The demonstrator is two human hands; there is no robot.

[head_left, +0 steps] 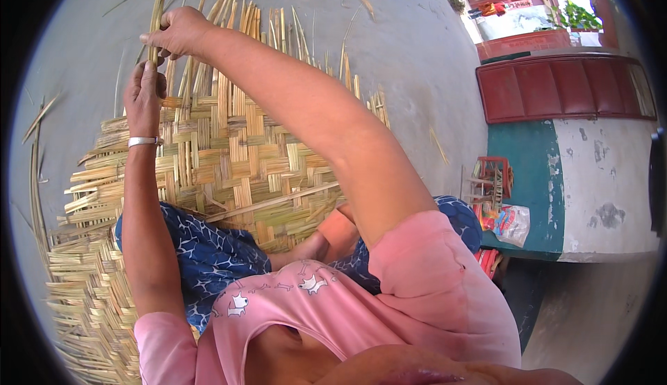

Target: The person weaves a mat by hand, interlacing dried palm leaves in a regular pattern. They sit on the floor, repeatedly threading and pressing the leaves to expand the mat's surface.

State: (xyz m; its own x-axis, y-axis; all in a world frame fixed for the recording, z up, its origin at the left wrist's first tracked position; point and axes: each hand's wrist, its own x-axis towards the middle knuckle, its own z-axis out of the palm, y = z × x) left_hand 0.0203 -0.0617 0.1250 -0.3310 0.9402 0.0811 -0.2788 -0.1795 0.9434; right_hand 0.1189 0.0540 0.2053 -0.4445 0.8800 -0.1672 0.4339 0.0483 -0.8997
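A mat of split reed strips point(240, 152) lies on the floor under and in front of me, woven in a crossing pattern with loose ends at its far and left edges. At its far left, both my hands are closed round a thin bundle of reed strips point(159, 10) that stands up lengthwise. My right hand point(182, 34) grips the bundle higher up, thumb against it. Just below, my left hand point(144, 83) holds the same bundle near the mat, a silver bracelet on its wrist. The fingers behind the strips are partly hidden.
Loose strips point(36, 176) lie along the floor at the left, and a few scraps point(361, 1) lie beyond the mat. To the right are a small red-framed stool or rack point(495, 176), a plastic bag point(513, 225), a dark red padded panel point(563, 89) and a peeling green-and-white wall point(590, 183).
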